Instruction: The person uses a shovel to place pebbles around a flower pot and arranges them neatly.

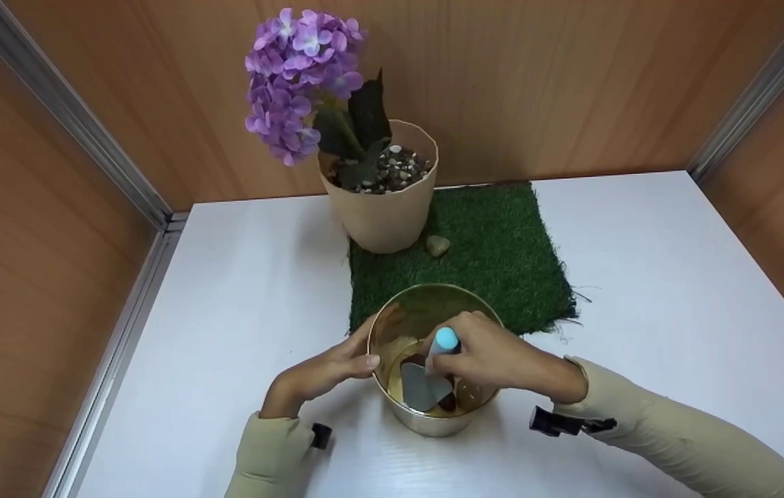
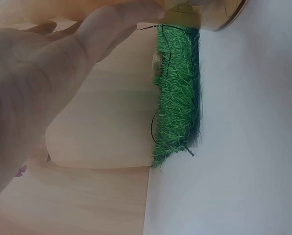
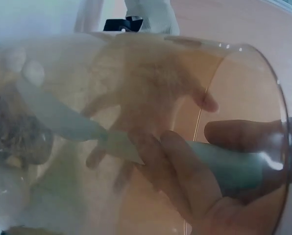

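An amber see-through bucket stands upright at the front edge of the grass mat. My right hand reaches inside it and grips the light-blue handle of a small hand trowel, its grey blade angled down. In the right wrist view, the trowel's handle shows through the clear wall, with my fingers around it. Dark and pale stones lie at the bucket's bottom. My left hand rests on the bucket's left wall, fingers spread along the outside and thumb by the rim.
A beige pot with a purple flower and small pebbles stands on the back left of the green grass mat. A single stone lies beside it. Wooden panels enclose the white table.
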`<move>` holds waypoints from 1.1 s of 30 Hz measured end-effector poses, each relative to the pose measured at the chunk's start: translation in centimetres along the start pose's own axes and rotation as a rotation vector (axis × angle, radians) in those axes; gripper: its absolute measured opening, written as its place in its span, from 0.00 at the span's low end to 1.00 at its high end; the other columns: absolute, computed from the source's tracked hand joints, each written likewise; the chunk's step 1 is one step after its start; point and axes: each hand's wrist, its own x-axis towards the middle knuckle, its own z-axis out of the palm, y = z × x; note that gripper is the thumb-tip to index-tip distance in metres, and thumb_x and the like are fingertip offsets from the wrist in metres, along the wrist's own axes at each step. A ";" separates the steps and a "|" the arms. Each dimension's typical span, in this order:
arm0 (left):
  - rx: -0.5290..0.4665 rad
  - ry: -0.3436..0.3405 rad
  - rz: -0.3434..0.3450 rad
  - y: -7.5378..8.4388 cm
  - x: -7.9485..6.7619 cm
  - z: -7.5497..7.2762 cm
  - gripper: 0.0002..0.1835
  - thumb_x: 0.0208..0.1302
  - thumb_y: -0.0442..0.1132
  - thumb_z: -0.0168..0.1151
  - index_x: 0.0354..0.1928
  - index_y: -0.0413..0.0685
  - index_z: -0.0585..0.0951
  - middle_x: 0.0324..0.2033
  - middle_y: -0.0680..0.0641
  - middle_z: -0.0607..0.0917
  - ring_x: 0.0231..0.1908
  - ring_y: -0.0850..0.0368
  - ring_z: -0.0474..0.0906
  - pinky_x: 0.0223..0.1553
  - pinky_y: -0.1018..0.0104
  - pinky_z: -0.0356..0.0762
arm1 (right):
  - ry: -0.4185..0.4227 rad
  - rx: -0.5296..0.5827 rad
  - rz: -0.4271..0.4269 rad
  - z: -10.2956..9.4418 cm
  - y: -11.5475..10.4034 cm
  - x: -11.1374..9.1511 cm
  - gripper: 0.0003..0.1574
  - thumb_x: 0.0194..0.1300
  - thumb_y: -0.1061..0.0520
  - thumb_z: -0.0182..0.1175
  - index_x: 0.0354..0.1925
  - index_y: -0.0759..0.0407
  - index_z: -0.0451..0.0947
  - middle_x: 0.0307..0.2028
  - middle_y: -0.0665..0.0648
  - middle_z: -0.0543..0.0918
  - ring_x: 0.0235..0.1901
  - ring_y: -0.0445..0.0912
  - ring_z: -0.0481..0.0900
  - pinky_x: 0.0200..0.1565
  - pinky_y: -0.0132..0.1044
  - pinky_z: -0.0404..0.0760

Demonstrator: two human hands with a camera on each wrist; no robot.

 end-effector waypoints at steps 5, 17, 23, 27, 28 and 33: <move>-0.011 -0.017 0.007 -0.1 0.0 0.0 0.39 0.65 0.58 0.49 0.71 0.74 0.39 0.71 0.56 0.40 0.68 0.50 0.44 0.58 0.47 0.60 | -0.028 0.057 -0.007 -0.2 0.1 0.4 0.10 0.56 0.63 0.60 0.36 0.53 0.85 0.26 0.49 0.84 0.19 0.37 0.76 0.23 0.31 0.74; -0.036 -0.013 0.016 -0.1 0.0 0.1 0.40 0.66 0.56 0.50 0.72 0.72 0.39 0.71 0.56 0.40 0.68 0.48 0.46 0.58 0.46 0.60 | -0.069 0.025 0.008 0.4 0.1 0.4 0.09 0.55 0.63 0.59 0.32 0.54 0.84 0.25 0.48 0.85 0.24 0.41 0.82 0.25 0.34 0.79; -0.025 -0.007 0.008 -0.4 -0.1 0.0 0.40 0.66 0.56 0.49 0.72 0.71 0.39 0.71 0.55 0.40 0.68 0.50 0.45 0.58 0.51 0.61 | -0.072 0.007 0.002 0.0 0.0 0.2 0.07 0.57 0.62 0.59 0.30 0.55 0.84 0.24 0.47 0.84 0.24 0.40 0.82 0.26 0.33 0.78; -0.018 -0.007 -0.001 -0.3 -0.1 -0.1 0.40 0.66 0.56 0.49 0.72 0.71 0.39 0.71 0.55 0.40 0.68 0.50 0.44 0.59 0.51 0.60 | -0.075 0.019 -0.003 -0.4 -0.1 0.1 0.07 0.57 0.61 0.59 0.30 0.54 0.84 0.25 0.47 0.84 0.24 0.39 0.81 0.25 0.32 0.78; -0.015 -0.006 -0.002 -0.3 -0.1 -0.1 0.39 0.66 0.56 0.49 0.72 0.70 0.39 0.71 0.55 0.40 0.68 0.51 0.43 0.59 0.51 0.59 | -0.076 0.026 -0.004 -0.6 -0.1 0.0 0.07 0.57 0.61 0.60 0.30 0.54 0.84 0.26 0.48 0.84 0.24 0.39 0.81 0.25 0.32 0.78; 0.004 -0.005 0.007 -0.2 -0.1 0.0 0.39 0.67 0.54 0.48 0.72 0.69 0.39 0.71 0.55 0.39 0.69 0.53 0.40 0.60 0.49 0.56 | -0.096 0.143 0.006 -1.6 -0.1 -0.4 0.07 0.60 0.61 0.59 0.34 0.58 0.84 0.30 0.54 0.85 0.28 0.43 0.83 0.29 0.35 0.80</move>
